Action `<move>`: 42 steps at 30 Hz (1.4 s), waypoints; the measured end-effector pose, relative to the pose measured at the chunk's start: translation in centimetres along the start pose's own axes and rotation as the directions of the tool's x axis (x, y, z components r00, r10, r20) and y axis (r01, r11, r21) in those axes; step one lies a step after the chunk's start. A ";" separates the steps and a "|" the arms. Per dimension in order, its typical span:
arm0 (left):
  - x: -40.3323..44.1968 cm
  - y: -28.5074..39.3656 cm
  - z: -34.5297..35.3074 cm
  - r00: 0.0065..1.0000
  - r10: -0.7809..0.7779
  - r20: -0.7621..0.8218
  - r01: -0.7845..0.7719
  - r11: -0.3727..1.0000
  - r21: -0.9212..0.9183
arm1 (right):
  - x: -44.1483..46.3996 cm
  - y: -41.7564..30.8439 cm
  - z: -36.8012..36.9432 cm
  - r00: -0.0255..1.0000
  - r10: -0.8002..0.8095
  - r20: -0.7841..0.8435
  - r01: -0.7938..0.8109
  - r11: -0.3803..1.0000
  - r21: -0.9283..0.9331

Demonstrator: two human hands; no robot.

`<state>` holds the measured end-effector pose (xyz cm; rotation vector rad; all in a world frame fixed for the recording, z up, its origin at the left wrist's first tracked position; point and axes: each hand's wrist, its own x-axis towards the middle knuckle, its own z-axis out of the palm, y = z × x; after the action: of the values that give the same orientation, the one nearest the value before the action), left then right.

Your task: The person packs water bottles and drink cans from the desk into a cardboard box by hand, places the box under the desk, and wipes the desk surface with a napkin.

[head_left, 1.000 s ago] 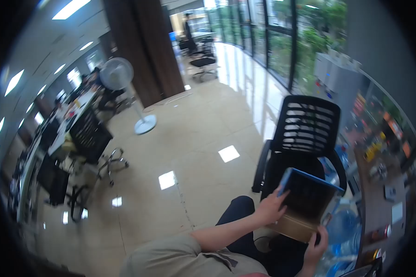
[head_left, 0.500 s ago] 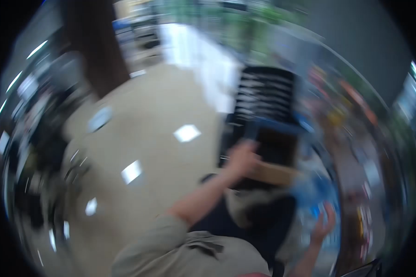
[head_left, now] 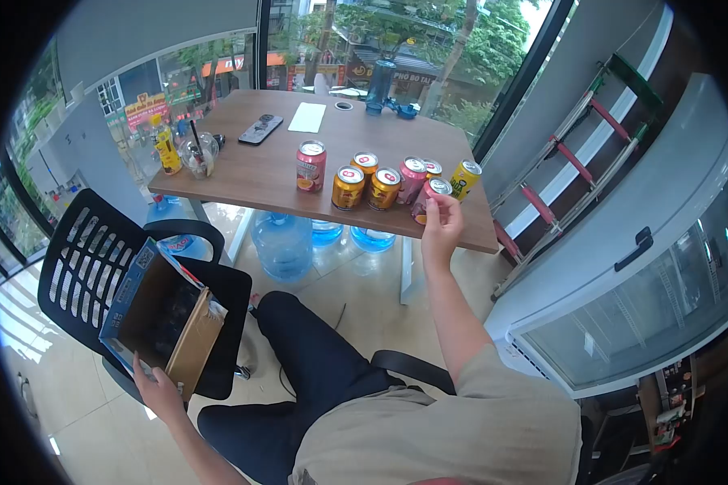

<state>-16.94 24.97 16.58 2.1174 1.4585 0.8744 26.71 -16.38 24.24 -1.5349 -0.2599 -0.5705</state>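
In the head view, my right hand [head_left: 442, 224] reaches over the table's front edge, its fingers closed round the upper part of a pink drink can [head_left: 438, 187]. Close beside that can stand another pink can [head_left: 412, 175] and a yellow can [head_left: 467, 179]. Gold cans [head_left: 349, 189] are grouped to the left, with a taller pink can [head_left: 311, 166] at the end of the row. Down on the left, my left hand [head_left: 162, 394] grips the near edge of an open cardboard box [head_left: 198, 339], which rests tilted on a chair. The box's inside is dark.
On the brown table [head_left: 243, 178] are a phone [head_left: 261, 129], white paper [head_left: 307, 117], a blue bottle [head_left: 380, 85], a yellow bottle [head_left: 166, 149] and a plastic cup [head_left: 196, 158]. Large water jugs [head_left: 283, 246] stand underneath. A black chair [head_left: 230, 303], ladder [head_left: 542, 202] and glass-door cabinet [head_left: 623, 299] surround me.
The view has swung from the blurred floor and chair to the table. My right hand, earlier apart with fingers spread, now holds a pink can. My left hand stays at the box.
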 end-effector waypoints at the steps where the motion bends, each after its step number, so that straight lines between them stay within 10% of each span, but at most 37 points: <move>1: 0.0 0.2 0.0 1.000 -0.013 -0.006 0.013 1.000 -0.022 | 0.7 0.7 -0.4 0.991 -0.102 -0.090 0.088 0.985 -0.150; 5: 0.1 -2.3 1.2 0.997 0.046 -0.054 -0.053 0.990 -0.134 | 2.1 2.6 -0.2 0.919 -0.287 -0.271 0.238 0.950 -0.200; 10: -2.0 0.6 0.1 0.995 -0.052 -0.080 0.050 0.998 -0.039 | 6.6 12.0 -1.9 0.942 -0.330 -0.055 0.272 0.850 -0.452; 16: -4.2 1.5 -1.3 0.997 0.001 -0.077 -0.003 1.000 -0.022 | 4.2 8.5 0.8 0.991 -0.096 -0.092 0.059 0.937 -0.344; 23: -8.9 1.8 0.0 1.000 -0.013 -0.006 0.012 0.999 -0.041 | -4.8 4.6 3.6 0.907 -0.392 0.154 0.409 0.907 -0.103; 25: -9.7 2.3 0.1 1.000 -0.009 -0.014 0.008 0.999 -0.051 | -7.6 3.8 4.5 0.924 -0.298 0.240 0.294 0.954 0.053; 27: -10.5 2.2 0.4 1.000 -0.003 -0.017 0.002 0.998 -0.067 | -16.0 -2.4 9.0 0.753 0.024 0.657 -0.281 0.916 0.288; 31: -11.7 2.2 0.0 1.000 0.000 -0.006 0.000 0.993 -0.115 | -25.0 -9.7 15.7 0.211 0.173 0.962 -0.625 0.781 -0.004; 35: -12.6 1.6 -0.1 0.998 0.035 -0.050 -0.041 0.990 -0.137 | -30.7 -8.3 22.6 -0.245 0.256 0.935 -0.672 0.650 -0.354; 40: -14.4 1.3 1.0 0.999 0.040 -0.016 -0.042 0.990 -0.135 | -36.0 -5.8 28.9 -0.218 0.285 0.934 -0.502 0.788 -0.357; 42: -14.9 1.4 1.2 0.999 0.051 0.001 -0.051 0.992 -0.117 | -37.2 -4.9 31.1 -0.417 0.373 0.829 -0.323 0.791 -0.519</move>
<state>-18.90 10.52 12.79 2.0766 1.3223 0.9497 -1.21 21.28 11.06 -1.5925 -0.9438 1.5834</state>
